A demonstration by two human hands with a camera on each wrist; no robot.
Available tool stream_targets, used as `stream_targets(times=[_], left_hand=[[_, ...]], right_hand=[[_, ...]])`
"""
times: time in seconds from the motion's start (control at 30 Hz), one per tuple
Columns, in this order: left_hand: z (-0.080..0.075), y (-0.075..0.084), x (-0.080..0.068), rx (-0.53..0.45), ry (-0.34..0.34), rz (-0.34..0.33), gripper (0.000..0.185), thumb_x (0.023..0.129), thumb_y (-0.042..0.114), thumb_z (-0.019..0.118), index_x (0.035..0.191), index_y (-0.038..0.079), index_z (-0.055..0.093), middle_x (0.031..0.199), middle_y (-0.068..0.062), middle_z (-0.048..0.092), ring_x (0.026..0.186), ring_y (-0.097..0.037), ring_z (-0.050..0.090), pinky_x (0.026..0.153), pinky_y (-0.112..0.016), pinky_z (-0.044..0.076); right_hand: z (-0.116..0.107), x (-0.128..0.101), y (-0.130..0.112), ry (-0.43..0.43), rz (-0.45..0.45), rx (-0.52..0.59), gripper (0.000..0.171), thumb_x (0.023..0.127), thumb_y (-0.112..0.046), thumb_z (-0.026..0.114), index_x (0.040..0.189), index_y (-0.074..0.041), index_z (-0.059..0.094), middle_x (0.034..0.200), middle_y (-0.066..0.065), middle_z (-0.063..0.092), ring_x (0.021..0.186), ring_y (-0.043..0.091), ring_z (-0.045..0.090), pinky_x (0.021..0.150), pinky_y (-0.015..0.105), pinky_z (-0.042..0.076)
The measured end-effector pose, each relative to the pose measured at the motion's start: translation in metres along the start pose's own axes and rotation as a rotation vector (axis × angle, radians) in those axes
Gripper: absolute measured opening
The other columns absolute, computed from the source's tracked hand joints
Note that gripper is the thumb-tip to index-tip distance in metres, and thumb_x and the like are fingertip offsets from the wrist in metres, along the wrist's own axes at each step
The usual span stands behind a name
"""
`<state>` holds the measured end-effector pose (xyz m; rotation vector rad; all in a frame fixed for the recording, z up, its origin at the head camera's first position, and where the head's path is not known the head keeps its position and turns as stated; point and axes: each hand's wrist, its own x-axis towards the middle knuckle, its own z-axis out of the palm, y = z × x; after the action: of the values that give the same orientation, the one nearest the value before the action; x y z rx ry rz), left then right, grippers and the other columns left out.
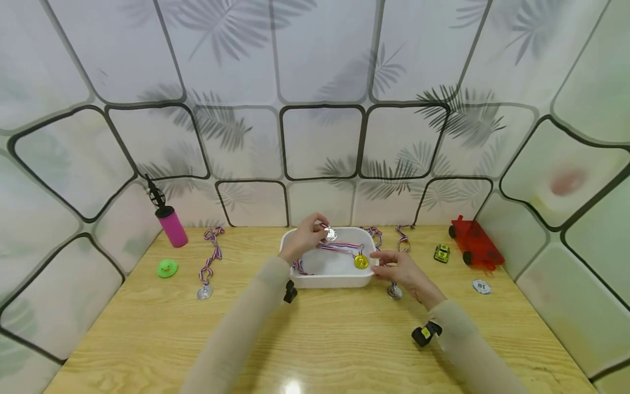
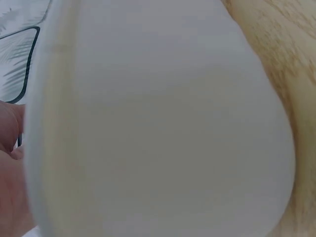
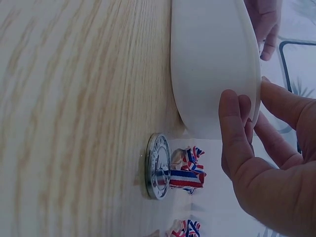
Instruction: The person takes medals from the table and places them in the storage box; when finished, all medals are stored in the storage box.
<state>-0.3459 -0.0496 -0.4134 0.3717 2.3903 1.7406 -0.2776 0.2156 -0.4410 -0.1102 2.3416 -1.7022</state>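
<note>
A white plastic bin stands in the middle of the table. Over its back left part my left hand pinches a silver medal by its ribbon close to the disc. Inside the bin lies a gold medal with a striped ribbon, near the right end. My right hand grips the bin's right rim, thumb at the rim and fingers against the outer wall. Below that hand another silver medal lies on the table with its red, white and blue ribbon. The bin's wall fills most of the left wrist view.
On the left are a silver medal with its ribbon stretched back, a green toy and a pink cylinder with a black top. Rightward sit a yellow toy car, a red wheeled toy and a round chip.
</note>
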Motion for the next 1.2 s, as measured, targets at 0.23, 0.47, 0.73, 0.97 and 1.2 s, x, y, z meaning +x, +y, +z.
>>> stream_targets(times=[0.23,0.47,0.73,0.97,1.2], left_hand=[[0.009,-0.002,0.004,0.016,0.015,0.013,0.022,0.095,0.003,0.059,0.117,0.000,0.058,0.088,-0.006,0.063,0.084,-0.026,0.062,0.063,-0.023,0.050],[0.021,-0.008,0.009,0.074,0.041,0.031,0.019,0.089,-0.003,0.064,0.108,-0.001,0.067,0.083,-0.006,0.061,0.069,-0.012,0.052,0.054,-0.018,0.042],[0.035,-0.018,0.012,0.052,0.021,0.003,0.020,0.085,-0.007,0.065,0.105,-0.005,0.068,0.086,-0.014,0.069,0.069,-0.011,0.056,0.056,-0.022,0.045],[0.044,-0.024,0.011,0.165,-0.024,0.002,0.020,0.082,-0.007,0.065,0.102,-0.005,0.068,0.077,-0.008,0.063,0.064,-0.011,0.053,0.052,-0.018,0.041],[0.046,-0.028,0.010,0.302,-0.114,0.045,0.026,0.074,-0.012,0.068,0.100,-0.004,0.068,0.078,-0.005,0.060,0.068,-0.010,0.052,0.055,-0.016,0.043]], right_hand=[[0.001,0.000,-0.001,0.008,0.004,-0.003,0.046,0.091,-0.008,0.069,0.133,0.006,0.055,0.103,0.010,0.051,0.090,0.015,0.055,0.085,0.032,0.059],[0.001,-0.001,-0.002,-0.001,-0.001,0.018,0.048,0.090,-0.007,0.069,0.133,0.008,0.054,0.107,0.014,0.051,0.089,0.014,0.055,0.081,0.028,0.059],[0.000,-0.001,-0.001,-0.011,-0.030,0.036,0.047,0.090,-0.004,0.068,0.132,0.010,0.053,0.105,0.013,0.052,0.086,0.013,0.058,0.082,0.031,0.060],[0.000,-0.001,0.000,-0.001,-0.010,0.025,0.047,0.091,-0.006,0.068,0.134,0.008,0.053,0.103,0.010,0.050,0.087,0.013,0.057,0.085,0.034,0.059],[0.000,-0.002,-0.001,-0.014,-0.019,0.031,0.048,0.092,-0.006,0.067,0.135,0.009,0.052,0.102,0.009,0.049,0.086,0.012,0.057,0.086,0.035,0.059]])
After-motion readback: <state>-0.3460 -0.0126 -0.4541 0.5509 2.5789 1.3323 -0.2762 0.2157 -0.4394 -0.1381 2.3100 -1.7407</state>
